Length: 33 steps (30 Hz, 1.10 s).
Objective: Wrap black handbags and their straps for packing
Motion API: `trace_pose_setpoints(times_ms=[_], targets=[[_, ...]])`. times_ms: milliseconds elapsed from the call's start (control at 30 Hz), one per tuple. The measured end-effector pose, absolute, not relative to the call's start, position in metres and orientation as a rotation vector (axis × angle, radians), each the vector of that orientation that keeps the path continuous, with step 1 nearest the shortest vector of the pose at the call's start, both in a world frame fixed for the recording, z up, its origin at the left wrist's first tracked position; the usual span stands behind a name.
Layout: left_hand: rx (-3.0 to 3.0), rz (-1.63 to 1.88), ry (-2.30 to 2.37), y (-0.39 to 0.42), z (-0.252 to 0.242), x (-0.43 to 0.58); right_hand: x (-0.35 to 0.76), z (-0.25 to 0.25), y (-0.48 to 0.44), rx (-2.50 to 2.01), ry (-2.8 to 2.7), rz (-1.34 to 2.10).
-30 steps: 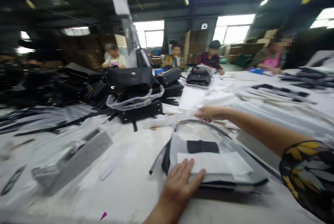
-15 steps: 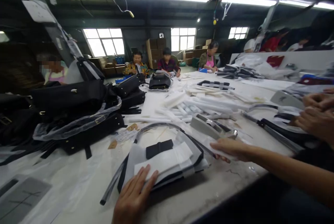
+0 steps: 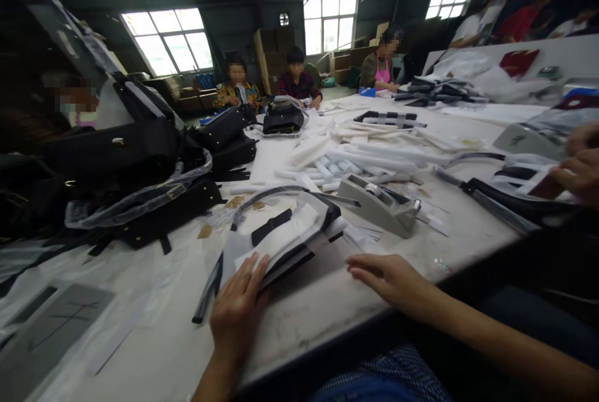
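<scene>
A black bag with a curved handle (image 3: 269, 193) lies on the white table, partly covered by white wrapping sheet (image 3: 285, 233). My left hand (image 3: 238, 299) rests on the near left edge of this sheet, fingers stretched out and lying flat. To the right of the bag, apart from it, my right hand (image 3: 397, 280) hovers low by the table edge. Its fingers point left and nothing shows in them. Beyond it stands a grey tape dispenser (image 3: 377, 202). A dark strap end (image 3: 206, 293) sticks out from the bag's left side.
Black bags (image 3: 112, 152) are heaped at the left. White foam strips (image 3: 355, 155) spread over the middle of the table. Another grey dispenser (image 3: 42, 327) lies at the near left. A co-worker's hands (image 3: 583, 171) handle a bag at the right. Several people sit across the table.
My right hand has let go of the strap by the tape dispenser and drawn back toward the table edge. The bag's right side is now turned upward, its sheet shifted. The view has tilted down.
</scene>
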<state>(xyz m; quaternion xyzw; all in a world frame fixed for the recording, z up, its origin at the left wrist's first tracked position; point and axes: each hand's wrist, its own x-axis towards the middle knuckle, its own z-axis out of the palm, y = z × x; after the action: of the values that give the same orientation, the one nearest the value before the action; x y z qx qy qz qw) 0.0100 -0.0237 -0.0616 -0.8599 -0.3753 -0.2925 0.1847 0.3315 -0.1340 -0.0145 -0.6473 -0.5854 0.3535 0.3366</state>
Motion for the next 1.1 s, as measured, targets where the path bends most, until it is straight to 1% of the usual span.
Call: trace_pose_setpoints(times_ms=[67, 100, 133, 233, 300, 367, 533, 700, 867, 1000, 1100], targets=[[-2.425, -0.809, -1.084, -0.027, -0.059, 0.016, 0.295, -0.027, -0.121, -1.483, -1.216, 1.408], [-2.426, -0.8, -1.097, -0.029, -0.057, 0.019, 0.278, -0.033, -0.113, -1.358, -1.07, 1.554], [-2.43, -0.79, -1.111, -0.032, -0.056, 0.022, 0.261, -0.038, -0.104, -1.224, -0.956, 1.622], [-2.46, -0.766, -1.175, -0.042, -0.051, 0.032, 0.221, -0.049, -0.081, -0.885, -0.764, 1.624], [-2.504, -0.74, -1.23, -0.047, -0.046, 0.038, 0.205, -0.053, -0.072, -0.801, -0.675, 1.602], [-2.579, -0.687, -1.239, -0.049, -0.039, 0.04, 0.197, -0.055, -0.07, -0.792, -0.614, 1.591], [-2.738, -0.575, -1.093, -0.035, -0.026, 0.029, 0.197, -0.06, -0.074, -0.762, -0.574, 1.614], [-2.605, -0.628, -1.026, -0.021, -0.04, 0.023, 0.197, -0.059, -0.071, -0.749, -0.575, 1.618], [-2.558, -0.686, -1.008, -0.029, -0.054, 0.031, 0.198, -0.051, -0.071, -0.696, -0.577, 1.617], [-2.607, -0.618, -1.034, -0.039, -0.053, 0.033, 0.195, -0.048, -0.068, -0.808, -0.467, 1.581], [-2.521, -0.618, -1.008, -0.037, -0.056, 0.032, 0.189, -0.048, -0.064, -0.914, -0.416, 1.548]])
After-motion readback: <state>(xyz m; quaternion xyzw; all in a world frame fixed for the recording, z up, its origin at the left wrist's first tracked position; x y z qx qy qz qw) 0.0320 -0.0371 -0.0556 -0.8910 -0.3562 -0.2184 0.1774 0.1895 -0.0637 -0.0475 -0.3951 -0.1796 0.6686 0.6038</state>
